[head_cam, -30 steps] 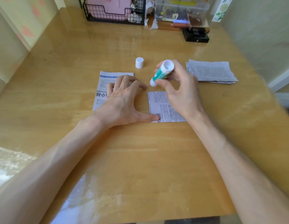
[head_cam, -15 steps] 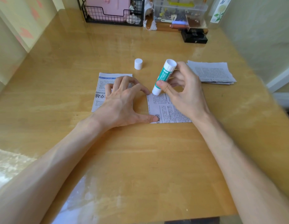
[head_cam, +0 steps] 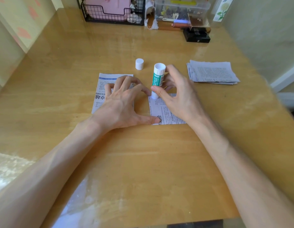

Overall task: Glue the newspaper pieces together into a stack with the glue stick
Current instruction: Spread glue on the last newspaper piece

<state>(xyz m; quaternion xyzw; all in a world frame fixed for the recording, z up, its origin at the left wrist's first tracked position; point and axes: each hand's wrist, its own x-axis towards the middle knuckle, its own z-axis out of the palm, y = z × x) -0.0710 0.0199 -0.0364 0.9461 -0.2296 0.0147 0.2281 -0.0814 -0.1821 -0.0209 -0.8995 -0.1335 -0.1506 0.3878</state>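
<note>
Ideally the glue stick [head_cam: 157,79], pinched upright between the right hand's [head_cam: 177,99] thumb and curled fingers, should sweep evenly out to every edge while the left hand [head_cam: 121,104], fingers spread, pins the sheet. That newspaper piece [head_cam: 169,116] lies flat at mid-frame, a small printed rectangle, with the stick's tip on its upper left corner.

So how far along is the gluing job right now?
Early. The cap is off. The right hand holds the glue stick tip-down on one piece, pinned by the left hand, which also rests on a second piece. The pile at right awaits gluing.
</note>
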